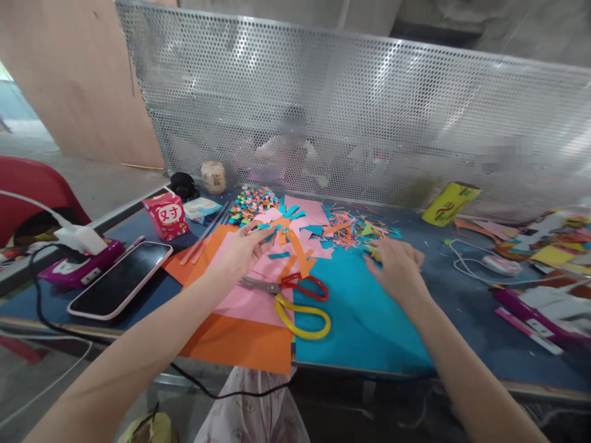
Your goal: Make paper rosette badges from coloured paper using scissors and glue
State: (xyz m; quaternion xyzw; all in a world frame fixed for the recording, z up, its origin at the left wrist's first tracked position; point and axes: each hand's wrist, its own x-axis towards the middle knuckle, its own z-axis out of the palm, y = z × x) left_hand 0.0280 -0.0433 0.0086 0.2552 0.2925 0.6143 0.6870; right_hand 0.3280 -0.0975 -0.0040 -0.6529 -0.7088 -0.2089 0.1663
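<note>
My left hand [240,249] reaches out, fingers stretched and open, over a pink sheet [258,298], its fingertips at loose pink, orange and blue strips [289,237]. My right hand [397,267] lies palm down on a blue sheet [360,314]. Its fingers are curled at a small yellow-green scrap [372,251]; what they grip is hidden. Scissors with red and yellow handles [300,301] lie shut between my hands, on the pink and blue sheets. An orange sheet [240,347] lies under the pink one.
A perforated metal screen [369,111] closes the table's far edge, with a person [293,147] behind it. On the left lie a phone [122,277], a red carton [165,214] and a purple device with charger [78,264]. Scraps [355,224], a yellow packet [450,203] and cables [494,264] lie right.
</note>
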